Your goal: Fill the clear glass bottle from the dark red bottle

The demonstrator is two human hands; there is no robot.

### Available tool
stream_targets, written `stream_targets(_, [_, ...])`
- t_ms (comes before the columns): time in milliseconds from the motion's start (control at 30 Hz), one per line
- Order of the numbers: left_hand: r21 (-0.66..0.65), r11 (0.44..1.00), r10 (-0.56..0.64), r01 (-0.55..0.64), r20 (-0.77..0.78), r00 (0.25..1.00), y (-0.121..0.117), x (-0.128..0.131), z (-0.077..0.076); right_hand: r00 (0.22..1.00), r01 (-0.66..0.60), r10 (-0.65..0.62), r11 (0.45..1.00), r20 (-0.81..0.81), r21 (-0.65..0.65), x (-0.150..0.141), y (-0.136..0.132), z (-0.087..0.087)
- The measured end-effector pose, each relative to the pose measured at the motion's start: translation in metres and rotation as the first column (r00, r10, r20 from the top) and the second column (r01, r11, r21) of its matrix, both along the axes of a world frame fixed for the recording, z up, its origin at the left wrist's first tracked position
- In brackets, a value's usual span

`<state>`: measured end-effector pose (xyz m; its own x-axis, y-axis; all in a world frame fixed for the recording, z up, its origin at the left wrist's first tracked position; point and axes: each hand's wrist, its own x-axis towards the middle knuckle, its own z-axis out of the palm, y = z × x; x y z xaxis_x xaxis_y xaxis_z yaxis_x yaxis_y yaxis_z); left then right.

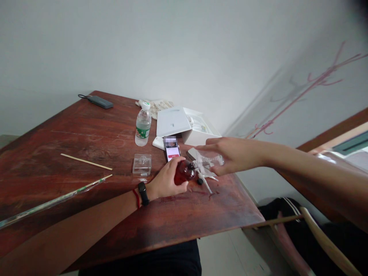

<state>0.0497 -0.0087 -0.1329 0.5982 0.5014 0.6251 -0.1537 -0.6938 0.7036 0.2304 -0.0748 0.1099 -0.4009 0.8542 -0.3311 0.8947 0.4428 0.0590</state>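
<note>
The fingers of the left hand curl over the far side of a red-brown bottle, the thumb closing from the near side, so its round body is gripped between them just above the surface. The bottle's long axis slants across the view, its dark neck pointing right and slightly away from the wearer, towards the neck of a clear bottle; whether the two mouths touch cannot be told. The right hand pinches that clear bottle, which lies nearly level, neck to the left and base to the right. The left forearm rises from the lower left, with a black watch and a red cord at the wrist; the right forearm reaches in from the right, palm side down. Under and near the bottles are a small black cap and a white nozzle, with a lit phone just beyond the left hand. Farther out stand a green-labelled water bottle and an open white box, with a clear square block nearer and a thin wooden stick off to the left
</note>
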Motion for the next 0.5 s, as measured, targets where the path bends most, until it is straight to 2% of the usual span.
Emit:
stream_targets(267, [0.003, 1.000, -0.001, 0.001, 0.003, 1.000, -0.0006, -0.0008, 0.0003, 1.000, -0.022, 0.022, 1.000, -0.005, 0.003, -0.0009, 0.0005, 0.0002])
stream_targets(500, [-0.010, 1.000, -0.002, 0.002, 0.015, 1.000, -0.0014, -0.0009, 0.0007, 0.997, 0.049, -0.047, 0.998, 0.053, -0.045, -0.0074, -0.0002, 0.0036])
